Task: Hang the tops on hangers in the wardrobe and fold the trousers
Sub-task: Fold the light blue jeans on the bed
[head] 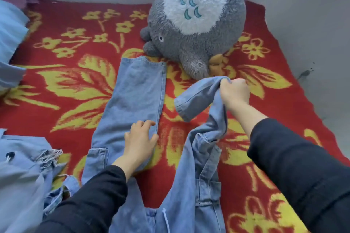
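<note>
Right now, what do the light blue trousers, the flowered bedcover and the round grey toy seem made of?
Light blue trousers: probably washed denim, matte; stitched seams, patch pockets. Red and yellow flowered bedcover: apparently a woven blanket, its pattern edges stepped. Round grey toy: plush synthetic fur, shaggy white belly.

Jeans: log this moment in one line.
jeans on blanket | left hand rests on flat leg | right hand grips raised leg | fold not done
</note>
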Demonstrator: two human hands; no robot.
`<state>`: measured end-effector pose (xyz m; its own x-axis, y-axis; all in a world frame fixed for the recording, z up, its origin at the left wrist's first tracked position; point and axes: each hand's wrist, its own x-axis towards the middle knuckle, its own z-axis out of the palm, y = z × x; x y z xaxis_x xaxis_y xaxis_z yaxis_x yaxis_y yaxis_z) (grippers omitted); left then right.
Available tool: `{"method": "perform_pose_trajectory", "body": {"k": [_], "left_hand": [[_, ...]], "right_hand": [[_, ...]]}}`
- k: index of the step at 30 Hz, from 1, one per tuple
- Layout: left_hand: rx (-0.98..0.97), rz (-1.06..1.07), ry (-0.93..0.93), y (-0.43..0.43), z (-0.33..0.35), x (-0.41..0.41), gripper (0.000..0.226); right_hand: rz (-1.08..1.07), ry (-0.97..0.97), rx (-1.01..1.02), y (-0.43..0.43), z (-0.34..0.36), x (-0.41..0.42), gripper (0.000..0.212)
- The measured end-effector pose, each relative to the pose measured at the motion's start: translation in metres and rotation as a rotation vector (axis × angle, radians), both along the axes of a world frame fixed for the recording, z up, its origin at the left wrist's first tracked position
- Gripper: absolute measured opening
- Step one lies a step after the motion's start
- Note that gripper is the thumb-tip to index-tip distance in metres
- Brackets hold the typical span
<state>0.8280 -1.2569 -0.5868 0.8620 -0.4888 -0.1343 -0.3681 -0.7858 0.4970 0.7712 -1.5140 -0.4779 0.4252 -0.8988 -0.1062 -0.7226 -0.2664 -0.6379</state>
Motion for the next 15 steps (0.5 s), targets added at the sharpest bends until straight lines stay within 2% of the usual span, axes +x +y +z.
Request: {"method": "perform_pose_trajectory", "body": {"k": [2,3,5,7,8,9,11,15], "left_hand": [[-0.186,0.043,0.094,-0.017,0.01,-0.005,0.021],[-0.259,0.06,0.147,-0.026,0.013,-0.01,0.019],[-0.322,0.088,0.221,-0.038,0.015,-0.022,0.02],[-0.292,0.092,0.278,-0.041,0.009,-0.037,0.021],[-0.263,0.076,0.306,-0.039,0.003,-0.046,0.022],[-0.225,0.057,0.338,-0.034,-0.003,-0.054,0.024],[-0.134,0.022,0.388,-0.02,-0.017,-0.072,0.035],[-0.009,-0.053,0.412,0.017,-0.037,-0.113,0.045]], "right_hand": [[0.015,-0.291,0.054,-0.011,0.026,0.011,0.035],[0.101,-0.397,0.099,-0.01,0.033,0.013,0.035],[0.263,-0.471,0.282,-0.003,0.033,0.008,0.009],[0.317,-0.322,0.333,-0.001,0.008,-0.011,0.034],[0.313,-0.169,0.269,0.001,-0.007,-0.026,0.037],[0.309,-0.008,0.21,0.004,-0.026,-0.043,0.032],[0.331,0.243,0.241,0.02,-0.062,-0.081,0.027],[0.356,0.422,0.426,0.069,-0.113,-0.149,0.022]]}}
